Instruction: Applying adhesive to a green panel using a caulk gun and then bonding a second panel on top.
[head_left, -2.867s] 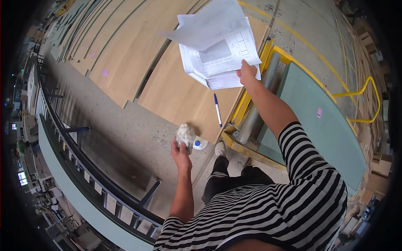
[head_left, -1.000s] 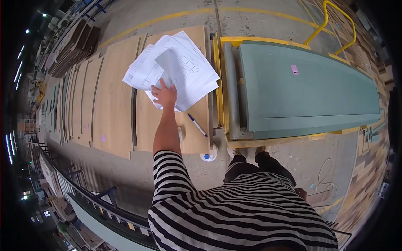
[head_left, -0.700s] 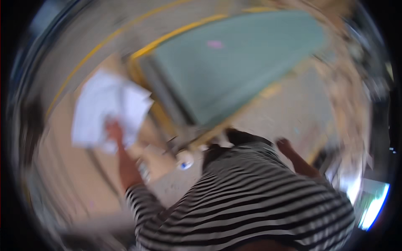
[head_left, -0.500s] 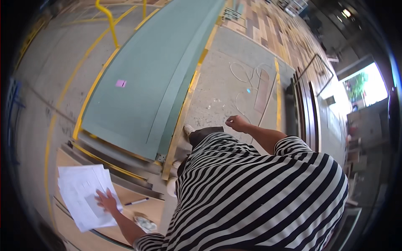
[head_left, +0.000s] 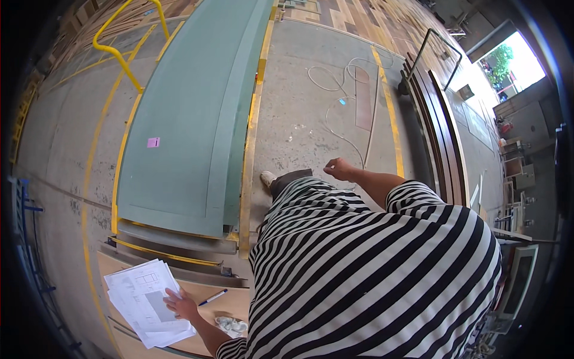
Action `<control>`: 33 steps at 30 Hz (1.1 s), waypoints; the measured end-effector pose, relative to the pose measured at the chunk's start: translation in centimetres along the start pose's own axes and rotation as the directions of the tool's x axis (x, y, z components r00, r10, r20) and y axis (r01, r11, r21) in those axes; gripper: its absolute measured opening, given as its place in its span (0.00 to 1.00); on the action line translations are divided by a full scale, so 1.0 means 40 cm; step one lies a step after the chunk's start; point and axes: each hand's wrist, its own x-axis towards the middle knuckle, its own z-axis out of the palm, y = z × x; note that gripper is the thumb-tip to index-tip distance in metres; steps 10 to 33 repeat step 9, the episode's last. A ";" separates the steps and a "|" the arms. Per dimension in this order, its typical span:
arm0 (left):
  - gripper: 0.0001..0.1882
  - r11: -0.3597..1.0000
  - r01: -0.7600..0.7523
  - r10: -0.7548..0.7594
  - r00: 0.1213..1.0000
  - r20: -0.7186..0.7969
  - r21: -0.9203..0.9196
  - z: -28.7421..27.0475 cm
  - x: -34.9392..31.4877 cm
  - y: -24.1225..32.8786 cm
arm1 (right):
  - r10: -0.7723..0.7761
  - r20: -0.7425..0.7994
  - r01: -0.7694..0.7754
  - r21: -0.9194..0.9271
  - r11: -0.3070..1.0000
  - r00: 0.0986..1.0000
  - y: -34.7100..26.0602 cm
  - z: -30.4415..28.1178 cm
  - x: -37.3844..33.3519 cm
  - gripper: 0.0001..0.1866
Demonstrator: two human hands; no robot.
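My left hand [head_left: 181, 304] lies with its fingers apart on a stack of printed drawing sheets [head_left: 136, 286]. The sheets rest on a light wooden board [head_left: 122, 257] at the lower left. Close to that hand are a pen [head_left: 213, 297] and a crumpled white cloth-like bundle [head_left: 232, 326]. My right hand [head_left: 339, 169] hangs over the concrete floor with its fingers curled in. Whatever it may hold cannot be made out. Left of centre, a long grey-green panel [head_left: 173, 119] lies on a yellow-edged support, with a small pink label [head_left: 153, 142] on it.
A yellow bent rail [head_left: 103, 43] rises beyond the panel's left side. A thin hose [head_left: 327, 113] and a reddish strip [head_left: 363, 99] lie on the floor ahead. Long dark brown lengths [head_left: 442, 131] are stacked at the right, beside a metal frame [head_left: 445, 39].
The view has turned slightly, so the panel and floor items appear shifted left. My left hand remains on the sheets and my right hand remains curled.
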 end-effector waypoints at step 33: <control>0.37 0.970 -0.077 0.077 0.997 -0.006 -0.229 -0.027 -0.009 -0.044 | -0.110 0.117 0.108 0.026 0.994 0.987 -0.066 0.021 0.088 0.18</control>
